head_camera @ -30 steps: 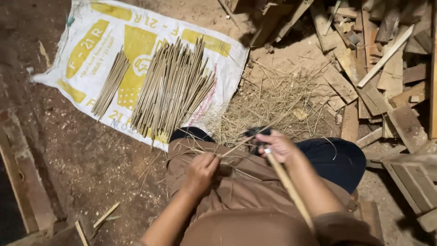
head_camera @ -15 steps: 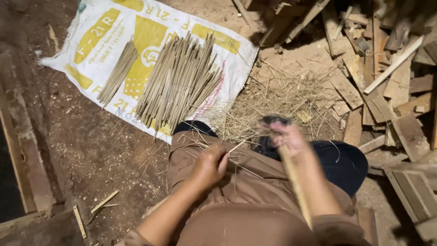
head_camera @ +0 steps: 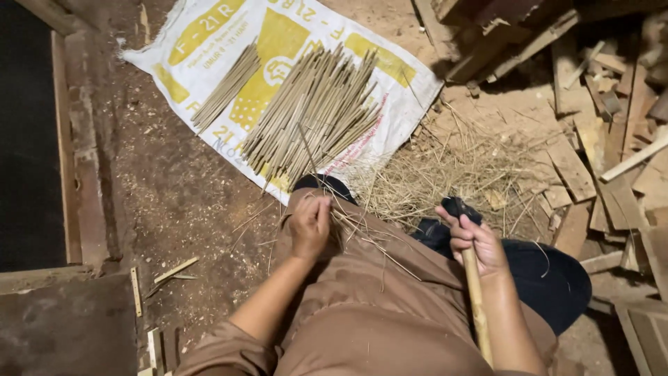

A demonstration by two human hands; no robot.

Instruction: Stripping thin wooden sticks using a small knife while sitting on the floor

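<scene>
My left hand (head_camera: 310, 226) rests on my brown-clad knee with its fingers pinched around a thin bamboo stick (head_camera: 306, 157) that points away toward the sack. My right hand (head_camera: 473, 240) grips a tool with a long pale wooden handle (head_camera: 476, 306) and a dark head (head_camera: 456, 207), held over my right leg. Thin straw-like shavings (head_camera: 369, 237) lie across my lap between the two hands. A large fan of finished sticks (head_camera: 313, 115) and a smaller bundle (head_camera: 226, 87) lie on a white and yellow sack (head_camera: 202, 38) in front of me.
A heap of dry shavings (head_camera: 452, 167) covers the ground past my knees. Scrap wood pieces (head_camera: 598, 125) are piled at the right. A wooden frame edge (head_camera: 66, 139) runs along the left, with small offcuts (head_camera: 174, 270) on the dirt floor.
My left hand has slid forward to my knee with the stick. The right hand with the tool has drawn back and to the right, away from the left hand.
</scene>
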